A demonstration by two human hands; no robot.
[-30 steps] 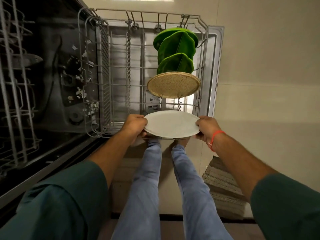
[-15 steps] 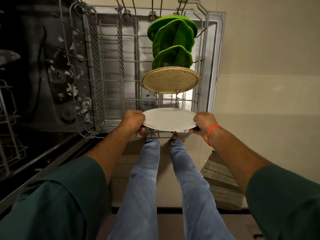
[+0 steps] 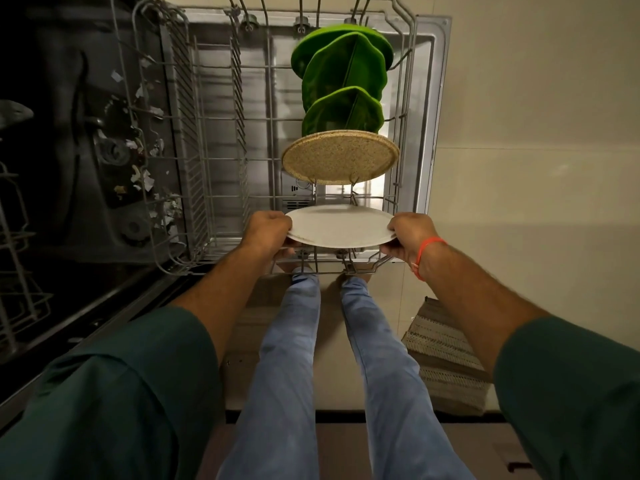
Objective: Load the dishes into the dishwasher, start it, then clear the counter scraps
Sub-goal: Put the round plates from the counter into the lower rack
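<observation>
A white plate (image 3: pixel 339 225) is held by both hands over the near end of the pulled-out lower dishwasher rack (image 3: pixel 207 140). My left hand (image 3: pixel 268 230) grips its left rim and my right hand (image 3: pixel 407 233) grips its right rim. The plate leans among the near tines of the rack. Just beyond it a speckled tan plate (image 3: pixel 339 157) stands in the tines, and behind that stand three green leaf-shaped plates (image 3: pixel 343 84) in a row.
The open dishwasher door (image 3: pixel 427 109) lies under the rack. The dark tub (image 3: pixel 69 150) at left has scraps of food on its floor. Part of an upper rack (image 3: pixel 17 258) shows at far left. A woven mat (image 3: pixel 446 355) lies on the floor at right.
Both hands have carried the white plate forward and down into the near tines of the rack, closer to the tan plate. My view has shifted towards the rack.
</observation>
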